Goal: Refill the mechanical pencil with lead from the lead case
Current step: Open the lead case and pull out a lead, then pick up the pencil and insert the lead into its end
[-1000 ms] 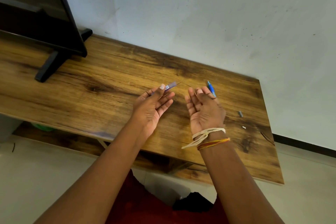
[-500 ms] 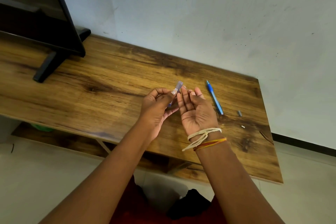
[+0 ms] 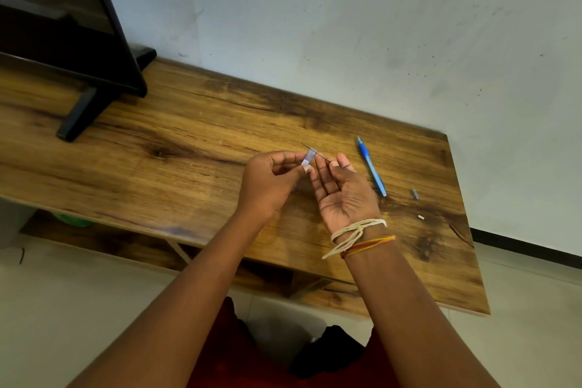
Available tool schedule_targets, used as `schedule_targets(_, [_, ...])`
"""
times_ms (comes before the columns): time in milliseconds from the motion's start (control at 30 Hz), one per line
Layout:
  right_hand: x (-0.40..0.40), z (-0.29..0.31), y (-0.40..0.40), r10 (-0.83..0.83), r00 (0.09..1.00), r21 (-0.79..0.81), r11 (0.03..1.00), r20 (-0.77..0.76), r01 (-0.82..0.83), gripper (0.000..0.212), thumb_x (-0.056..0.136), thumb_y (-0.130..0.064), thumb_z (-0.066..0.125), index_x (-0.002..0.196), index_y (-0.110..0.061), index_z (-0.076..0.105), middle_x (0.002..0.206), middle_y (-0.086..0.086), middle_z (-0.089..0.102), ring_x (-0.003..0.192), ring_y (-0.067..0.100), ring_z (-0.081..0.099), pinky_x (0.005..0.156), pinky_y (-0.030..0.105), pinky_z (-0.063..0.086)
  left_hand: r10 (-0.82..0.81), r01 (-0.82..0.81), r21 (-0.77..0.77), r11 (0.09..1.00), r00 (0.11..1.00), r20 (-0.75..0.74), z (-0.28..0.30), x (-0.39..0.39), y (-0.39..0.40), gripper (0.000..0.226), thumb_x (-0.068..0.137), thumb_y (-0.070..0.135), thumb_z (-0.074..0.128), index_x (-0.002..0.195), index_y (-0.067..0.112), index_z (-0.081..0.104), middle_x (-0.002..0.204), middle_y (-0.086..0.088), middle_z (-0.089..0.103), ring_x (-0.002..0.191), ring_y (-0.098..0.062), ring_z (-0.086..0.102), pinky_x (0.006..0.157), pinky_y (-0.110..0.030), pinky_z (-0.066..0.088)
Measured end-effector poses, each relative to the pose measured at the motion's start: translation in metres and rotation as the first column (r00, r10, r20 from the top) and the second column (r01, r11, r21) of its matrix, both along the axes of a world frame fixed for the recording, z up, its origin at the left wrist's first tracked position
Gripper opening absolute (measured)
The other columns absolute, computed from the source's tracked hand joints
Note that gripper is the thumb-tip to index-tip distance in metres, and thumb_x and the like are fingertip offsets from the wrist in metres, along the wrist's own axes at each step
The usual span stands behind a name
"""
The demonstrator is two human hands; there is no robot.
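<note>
A thin lead (image 3: pixel 315 153) is pinched at the fingertips of the right hand (image 3: pixel 345 195), slanting up-left past the pale lead case (image 3: pixel 308 158), which is gripped upright-tilted by the left hand (image 3: pixel 271 184). The blue pencil (image 3: pixel 371 167) is laid pointing away, just right of the hands, with bare table (image 3: pixel 189 151) left open toward the near edge
</note>
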State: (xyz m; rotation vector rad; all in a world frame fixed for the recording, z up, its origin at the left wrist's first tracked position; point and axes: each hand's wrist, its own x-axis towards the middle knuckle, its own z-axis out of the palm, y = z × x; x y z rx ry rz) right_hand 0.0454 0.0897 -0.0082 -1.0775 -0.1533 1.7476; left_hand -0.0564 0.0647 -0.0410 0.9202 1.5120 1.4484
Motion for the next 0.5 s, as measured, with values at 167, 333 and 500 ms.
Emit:
schedule_targets(167, [0.004, -0.002, 0.001, 0.004, 1.000, 0.014, 1.000, 0.010, -0.004, 0.022, 0.093, 0.008, 0.045, 0.096, -0.010, 0.057, 0.087, 0.012, 0.068, 0.075, 0.021, 0.070, 0.072, 0.036, 0.058, 0.076, -0.084, -0.013, 0.996, 0.949, -0.306, -0.004, -0.001, -0.007, 0.018, 0.077, 0.016, 0.073, 0.095, 0.019, 0.076, 0.079, 0.007, 0.073, 0.071, -0.001, 0.069, 0.063, -0.024, 0.057])
schedule_targets(333, [0.013, -0.004, 0.006, -0.047, 0.996, 0.069, 0.997, 0.081, 0.042, 0.018, 0.090, 0.006, 0.054, 0.096, -0.011, 0.058, 0.079, 0.007, 0.066, 0.065, 0.016, 0.071, 0.066, 0.032, 0.060, 0.104, -0.160, -0.029, 0.987, 0.755, -0.648, -0.009, -0.003, -0.008, 0.022, 0.081, 0.022, 0.065, 0.100, 0.020, 0.075, 0.090, 0.001, 0.072, 0.090, -0.019, 0.060, 0.072, -0.035, 0.049])
schedule_targets(500, [0.025, -0.007, 0.009, -0.126, 0.974, 0.198, 0.976, 0.191, 0.088, 0.017, 0.085, 0.007, 0.063, 0.088, -0.009, 0.060, 0.079, 0.012, 0.068, 0.065, 0.017, 0.070, 0.062, 0.027, 0.060, 0.055, -0.160, -0.051, 0.986, 0.597, -0.800, -0.014, -0.003, -0.005, 0.024, 0.088, 0.024, 0.061, 0.108, 0.018, 0.072, 0.102, -0.005, 0.060, 0.098, -0.020, 0.049, 0.076, -0.030, 0.039])
